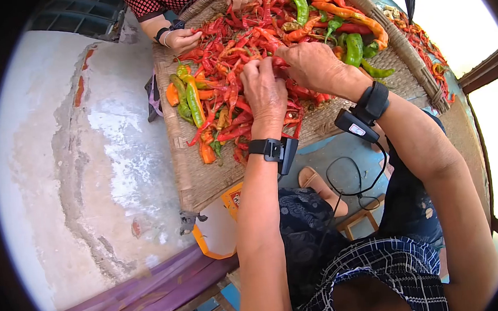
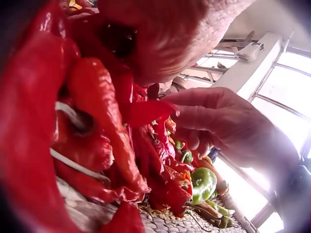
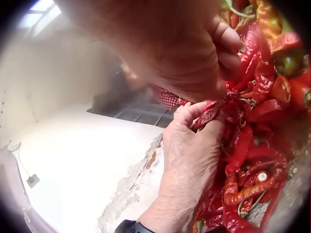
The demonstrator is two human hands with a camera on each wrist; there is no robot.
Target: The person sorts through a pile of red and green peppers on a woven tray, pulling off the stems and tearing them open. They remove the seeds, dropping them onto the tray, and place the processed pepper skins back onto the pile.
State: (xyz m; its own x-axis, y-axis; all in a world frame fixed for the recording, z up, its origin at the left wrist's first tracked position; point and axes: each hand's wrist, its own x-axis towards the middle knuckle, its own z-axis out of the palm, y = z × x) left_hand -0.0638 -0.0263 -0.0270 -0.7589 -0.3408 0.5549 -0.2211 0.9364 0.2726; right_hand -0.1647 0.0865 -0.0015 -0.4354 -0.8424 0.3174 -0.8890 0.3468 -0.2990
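A heap of red chili peppers (image 1: 219, 53) covers the middle of a woven mat (image 1: 190, 182). My left hand (image 1: 265, 91) is over the heap; in the right wrist view its thumb and fingers pinch a wrinkled dark red chili pepper (image 3: 208, 116). Close beside it, my right hand (image 1: 321, 66) has its fingers curled at the end of a red chili pepper (image 2: 148, 111). In the right wrist view, the back of the right hand (image 3: 165, 53) hides its fingertips. Loose peppers with pale stems lie right around the left hand.
Across the mat, another person's hands (image 1: 183, 40) reach into the heap. Green peppers (image 1: 193, 99) lie at the left, and larger orange peppers (image 1: 360, 17) at the far right. More red peppers (image 1: 420, 45) lie beyond the raised mat rim (image 1: 403, 46). A cable (image 1: 344, 192) hangs near my legs.
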